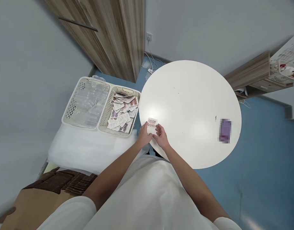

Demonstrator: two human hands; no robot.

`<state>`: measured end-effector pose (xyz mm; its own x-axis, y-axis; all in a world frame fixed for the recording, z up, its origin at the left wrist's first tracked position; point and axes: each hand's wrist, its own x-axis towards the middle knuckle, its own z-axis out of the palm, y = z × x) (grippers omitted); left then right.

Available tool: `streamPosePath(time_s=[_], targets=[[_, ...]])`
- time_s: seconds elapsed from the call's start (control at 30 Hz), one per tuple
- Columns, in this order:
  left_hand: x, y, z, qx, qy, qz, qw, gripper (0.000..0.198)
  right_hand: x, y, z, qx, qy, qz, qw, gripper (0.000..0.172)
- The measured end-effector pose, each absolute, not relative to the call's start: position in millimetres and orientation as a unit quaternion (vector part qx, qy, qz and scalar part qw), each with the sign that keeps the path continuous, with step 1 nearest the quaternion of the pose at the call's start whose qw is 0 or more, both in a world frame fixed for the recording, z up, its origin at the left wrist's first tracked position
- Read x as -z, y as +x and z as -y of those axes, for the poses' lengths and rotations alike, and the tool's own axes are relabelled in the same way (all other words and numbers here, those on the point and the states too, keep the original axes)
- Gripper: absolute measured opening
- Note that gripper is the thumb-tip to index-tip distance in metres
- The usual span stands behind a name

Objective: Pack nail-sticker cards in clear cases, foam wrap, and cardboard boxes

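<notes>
Round white surface (185, 89) with a small card (152, 122) held over its near left part

The surface fills the middle of the view. To its left, two pale baskets with pierced walls stand side by side. The left basket (70, 111), the broader one, holds a jumble of clear plastic cases (90, 100), mostly lying flat. The right basket (104, 122), narrower and close to the edge of the surface, holds a loose heap of cards (121, 116), fanned at many angles; some show rows of coloured ovals, others small print. On the far right of the surface lies a purple item (225, 131), too blurred to identify.

The left hand (144, 136) grips the card by its left edge. The right hand (162, 137) has its fingers bent at the right edge; whether it also grips cannot be told. The card's patterned face is up, its long axis pointing away from the person, with two rows of ovals running crosswise on the far half and the plainer end towards the body.
</notes>
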<state>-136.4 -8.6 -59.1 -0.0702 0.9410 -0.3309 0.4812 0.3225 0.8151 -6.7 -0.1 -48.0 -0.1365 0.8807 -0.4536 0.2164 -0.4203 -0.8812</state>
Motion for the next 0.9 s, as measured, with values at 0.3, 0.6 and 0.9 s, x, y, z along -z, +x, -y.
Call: streamPosePath(time_s=[0.3,0.6,0.9], targets=[[54.8,-140.0,10.2,-0.266,0.517,-0.673,0.457,0.071,52.2,-6.4,0.2,-0.582,-0.585,0.501,0.262,0.069],[63.9,-135.4,17.0,-0.317,0.486,-0.669,0.463,0.071,51.8,0.7,5.4,-0.577,-0.557,0.547,0.241,0.072],[54.8,-119.9,45.9,-0.353,0.424,-0.714,0.432,0.068,43.5,24.7,26.0,-0.603,-0.507,0.584,0.198,0.077]])
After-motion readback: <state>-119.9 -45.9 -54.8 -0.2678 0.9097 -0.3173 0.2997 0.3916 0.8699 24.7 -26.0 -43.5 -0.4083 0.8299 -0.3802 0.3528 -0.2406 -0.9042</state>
